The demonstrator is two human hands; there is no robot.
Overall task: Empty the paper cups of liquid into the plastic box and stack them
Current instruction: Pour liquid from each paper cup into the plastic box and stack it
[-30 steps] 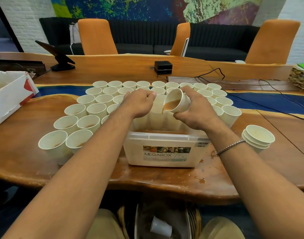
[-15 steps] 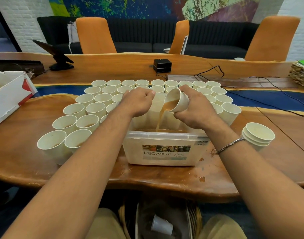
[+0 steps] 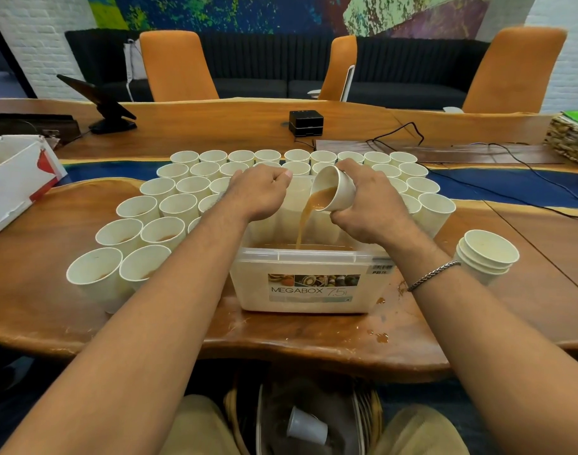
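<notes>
A translucent plastic box [image 3: 309, 292] labelled MEGABOX stands at the table's front, with brown liquid in its bottom. My right hand [image 3: 371, 205] grips a white paper cup [image 3: 335, 188] tipped to the left over the box, and a brown stream runs from it into the box. My left hand [image 3: 259, 193] has its fingers curled over the box's far left rim. Several upright paper cups [image 3: 164, 231] holding a little liquid ring the box at the left, back and right. A short stack of empty cups [image 3: 486, 254] stands to the right of the box.
Brown drips [image 3: 379, 336] mark the wooden table [image 3: 34, 290] in front of the box. A white cardboard box [image 3: 15, 178] lies at the left edge. Cables [image 3: 497, 178] cross the table at the right. A bin with a cup in it [image 3: 307, 428] sits below the table edge.
The cup in my right hand has tipped further, and liquid that was held inside it now pours into the box. My left hand has stayed in place.
</notes>
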